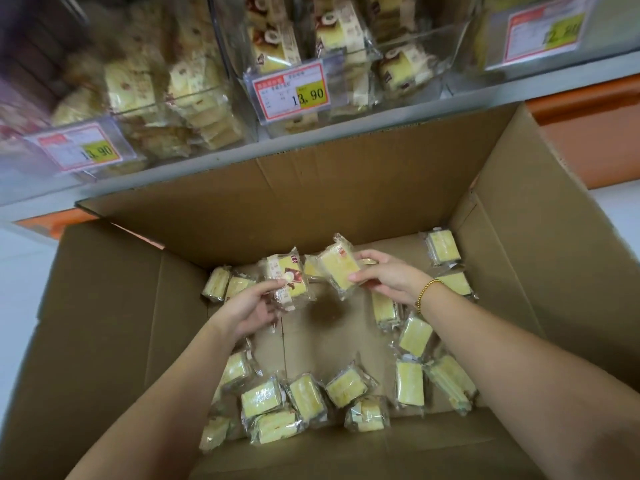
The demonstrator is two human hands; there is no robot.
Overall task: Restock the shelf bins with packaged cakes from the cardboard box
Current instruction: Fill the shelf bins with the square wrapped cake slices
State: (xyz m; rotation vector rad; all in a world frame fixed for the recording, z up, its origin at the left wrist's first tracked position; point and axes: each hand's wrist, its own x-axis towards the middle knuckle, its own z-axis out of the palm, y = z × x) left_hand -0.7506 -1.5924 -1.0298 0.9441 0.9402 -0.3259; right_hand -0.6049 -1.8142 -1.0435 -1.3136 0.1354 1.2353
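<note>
Both my arms reach down into a large open cardboard box (114, 327). My left hand (251, 308) grips a clear-wrapped yellow cake with a red and white label (289, 273). My right hand (388, 277), with a gold bead bracelet on the wrist, pinches another wrapped yellow cake (337, 268) just beside the first. Several more packaged cakes (304, 396) lie loose on the box floor, along the near side and the right wall. Above the box, clear shelf bins (408, 53) hold stacked cakes of the same kind.
Price tags reading 13.90 hang on the left bin (83, 152) and the middle bin (292, 93); a third tag (547, 31) is at top right. A grey shelf edge (381, 114) runs above the box's far flap. Orange shelf trim (588, 105) shows at right.
</note>
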